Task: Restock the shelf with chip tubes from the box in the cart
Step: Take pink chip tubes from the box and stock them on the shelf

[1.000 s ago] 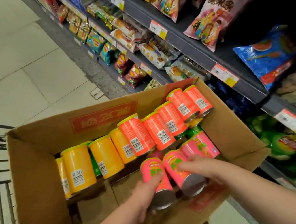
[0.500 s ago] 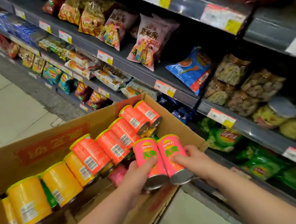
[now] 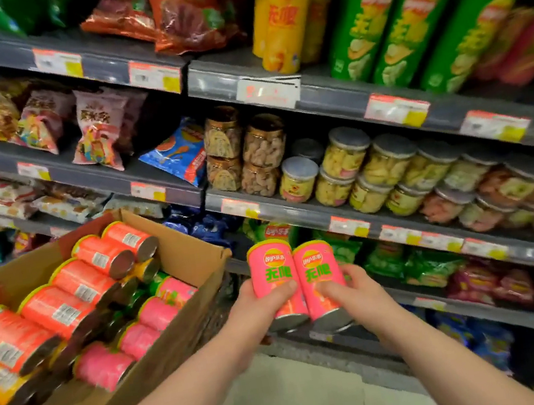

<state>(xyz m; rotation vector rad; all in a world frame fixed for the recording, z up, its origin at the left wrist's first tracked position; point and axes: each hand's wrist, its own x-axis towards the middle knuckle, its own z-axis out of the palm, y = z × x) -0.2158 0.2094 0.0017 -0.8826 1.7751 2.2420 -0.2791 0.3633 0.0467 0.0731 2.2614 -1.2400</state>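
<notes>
Fingers of left hand (image 3: 257,312) wrap one pink tube (image 3: 271,271), right hand (image 3: 353,293) a second tube (image 3: 319,276); both near upright, lids up, sides touching, before shelf (image 3: 295,214).

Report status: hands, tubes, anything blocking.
Left hand grips left pink tube, right hand grips right pink tube. Both upright, touching, outside the box, facing the shelf. Green bags crowd the level behind them.

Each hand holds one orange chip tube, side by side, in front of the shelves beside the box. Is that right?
Not quite: in the head view the left hand grips a pink tube and the right hand a second pink tube, not orange ones. The orange tubes lie in the box.
</notes>
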